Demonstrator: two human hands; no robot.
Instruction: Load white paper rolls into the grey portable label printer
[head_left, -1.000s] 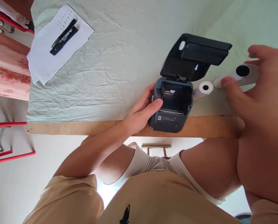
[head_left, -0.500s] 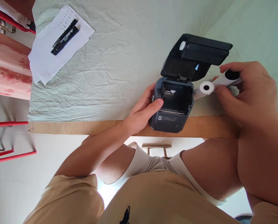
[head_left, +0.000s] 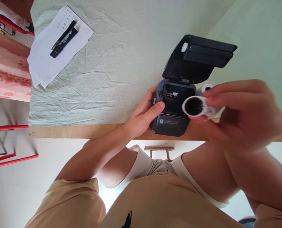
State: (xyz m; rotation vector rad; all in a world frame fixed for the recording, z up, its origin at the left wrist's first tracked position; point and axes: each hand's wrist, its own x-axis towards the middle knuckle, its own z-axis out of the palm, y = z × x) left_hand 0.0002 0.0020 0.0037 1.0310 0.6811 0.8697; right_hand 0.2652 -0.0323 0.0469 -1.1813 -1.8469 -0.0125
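Observation:
My left hand grips the left side of a dark label printer, its thumb over the rim of the paper bay. The printer's black lid stands raised, and the bay under it shows a small printed sticker. Between the fingers of my right hand is a white paper roll, its wide dark core turned toward the printer, over the bay's right edge. Behind it a second white roll with a narrow core lies on the cloth, partly hidden by the hand and the held roll.
White sheets of paper with handwriting lie at the far left of the cloth-covered table, with a black marker and a slim pen on top. The table's bare wooden edge runs in front of me. Red bars stand at the lower left.
My right hand has lifted the wide-core roll off the cloth and moved it left, to the printer's right edge. My left hand and the printer have stayed put.

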